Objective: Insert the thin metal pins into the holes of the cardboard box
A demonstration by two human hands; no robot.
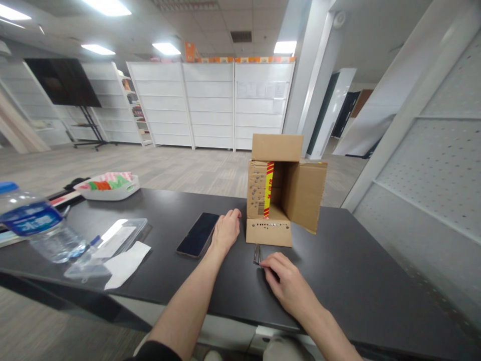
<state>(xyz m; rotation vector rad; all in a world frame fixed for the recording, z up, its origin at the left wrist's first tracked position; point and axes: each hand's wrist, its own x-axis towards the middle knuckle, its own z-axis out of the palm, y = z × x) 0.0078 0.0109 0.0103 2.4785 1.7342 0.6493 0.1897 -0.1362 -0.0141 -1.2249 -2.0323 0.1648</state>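
Note:
My right hand (pixel 287 282) is low over the table, thumb and forefinger pinched at the lower end of several thin metal screws (pixel 257 253), which lie side by side. They look like screws, though nails are possible at this size. My left hand (pixel 227 229) rests with curled fingers between a dark phone (pixel 199 234) and the cardboard box; nothing shows in it. The open cardboard box (pixel 256 173) stands just beyond both hands, its opening facing me. Round grey metal heads dot its left flap, and a row of dark spots runs along the lower flap (pixel 268 237).
On the left are a water bottle (pixel 33 220), a clear plastic case (pixel 124 235), a white paper (pixel 128 264) and a white basket (pixel 108 193) with colourful contents. The black table (pixel 338 281) ends near a perforated white panel (pixel 443 160) on the right.

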